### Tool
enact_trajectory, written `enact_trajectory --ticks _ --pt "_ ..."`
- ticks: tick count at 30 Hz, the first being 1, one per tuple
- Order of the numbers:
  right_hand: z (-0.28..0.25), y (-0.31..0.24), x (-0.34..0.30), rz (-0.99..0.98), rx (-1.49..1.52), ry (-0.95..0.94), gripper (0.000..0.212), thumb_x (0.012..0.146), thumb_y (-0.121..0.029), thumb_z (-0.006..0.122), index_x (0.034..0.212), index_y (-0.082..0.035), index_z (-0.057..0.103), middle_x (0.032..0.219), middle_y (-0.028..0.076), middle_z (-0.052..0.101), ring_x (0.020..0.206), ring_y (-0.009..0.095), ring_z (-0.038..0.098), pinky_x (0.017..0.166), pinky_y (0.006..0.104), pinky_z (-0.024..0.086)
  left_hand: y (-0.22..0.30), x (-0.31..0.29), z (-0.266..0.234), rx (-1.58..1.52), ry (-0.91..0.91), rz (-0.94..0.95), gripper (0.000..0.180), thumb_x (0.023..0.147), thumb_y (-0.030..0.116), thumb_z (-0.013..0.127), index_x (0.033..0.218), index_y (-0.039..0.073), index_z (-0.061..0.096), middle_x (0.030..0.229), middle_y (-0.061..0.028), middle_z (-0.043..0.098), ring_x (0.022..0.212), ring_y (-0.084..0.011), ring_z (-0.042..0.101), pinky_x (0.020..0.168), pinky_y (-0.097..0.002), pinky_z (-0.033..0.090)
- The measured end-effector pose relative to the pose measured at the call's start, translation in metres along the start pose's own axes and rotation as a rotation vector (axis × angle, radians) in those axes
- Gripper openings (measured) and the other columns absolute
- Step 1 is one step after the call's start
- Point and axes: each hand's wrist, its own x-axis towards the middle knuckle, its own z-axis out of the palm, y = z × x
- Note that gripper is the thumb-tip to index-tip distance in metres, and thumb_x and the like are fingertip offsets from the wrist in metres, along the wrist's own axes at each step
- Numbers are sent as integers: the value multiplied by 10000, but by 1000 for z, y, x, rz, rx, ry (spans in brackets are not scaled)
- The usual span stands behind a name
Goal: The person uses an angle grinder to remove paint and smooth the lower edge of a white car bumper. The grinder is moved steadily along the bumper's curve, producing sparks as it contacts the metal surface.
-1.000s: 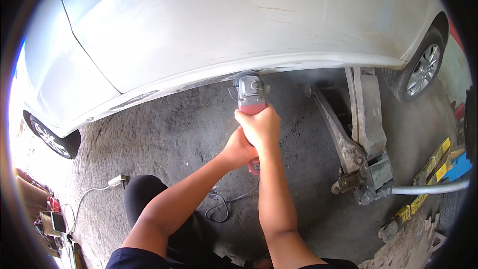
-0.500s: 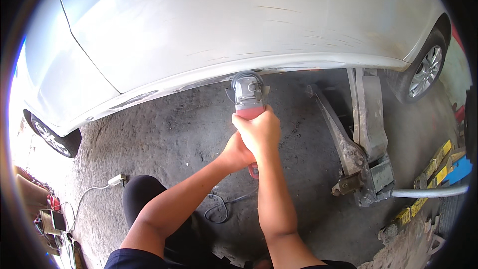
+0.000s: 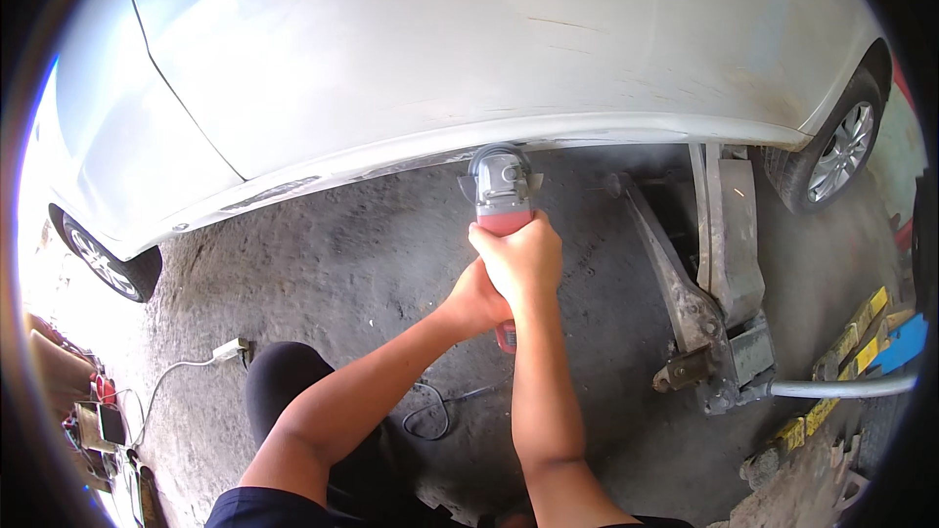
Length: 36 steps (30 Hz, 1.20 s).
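Both my hands grip a red-and-grey angle grinder (image 3: 504,186), its head pointing away from me. My right hand (image 3: 526,252) wraps the red body just behind the metal head. Lower on the body, my left hand (image 3: 476,295) is closed round it, partly hidden by my right hand and wrist. The dark rounded guard at the grinder's front is up against the lower edge of a white car's sill (image 3: 391,152); the disc itself cannot be made out. Scuffed patches run along the sill's underside, and thin brownish scratches mark the white door panel (image 3: 440,49) above.
A metal floor jack (image 3: 729,235) stands under the sill at right, its pale handle (image 3: 841,388) stretching rightward. Beyond lies a yellow-and-black striped bar (image 3: 831,396). A black cord (image 3: 427,420) loops on the concrete floor (image 3: 293,274). A white socket block (image 3: 230,350) lies beside my knee.
The view has shifted slightly, so the car and grinder appear a little farther right. My two-handed hold on the grinder is unchanged. A small orange streak now shows over the jack.
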Motion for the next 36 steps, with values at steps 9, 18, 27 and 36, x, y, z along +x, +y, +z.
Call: enact_trajectory --ticks 9,18,27,36 --pt "9 -8 -16 12 56 -36 597 739 -380 903 1108 42 698 1014 248 787 931 406 784 832 474 613 5 -20 -11 -39 31 22 747 808 224 936 1410 13 548 1301 -97 705 1193 -196 687 992 -382 566" --pt "7 8 0 19 135 51 605 728 -399 909 1089 45 714 1002 233 790 911 385 787 824 458 604 1 1 -10 94 7 -31 807 744 256 974 1380 -12 554 1236 -98 729 1159 -178 689 994 -378 559" --pt "20 -8 1 -22 -98 -157 593 724 -387 881 1114 29 717 1038 261 779 966 415 778 841 493 613 -8 -14 -7 -265 73 -95 587 843 139 889 1319 5 573 1055 -98 748 862 -180 742 660 -350 617" --pt "37 36 10 -93 195 52 618 698 -409 940 1049 45 713 930 256 781 877 428 783 776 490 612 -32 4 -17 57 134 -7 797 695 246 990 1327 0 571 1168 -99 744 1066 -173 718 926 -366 593"
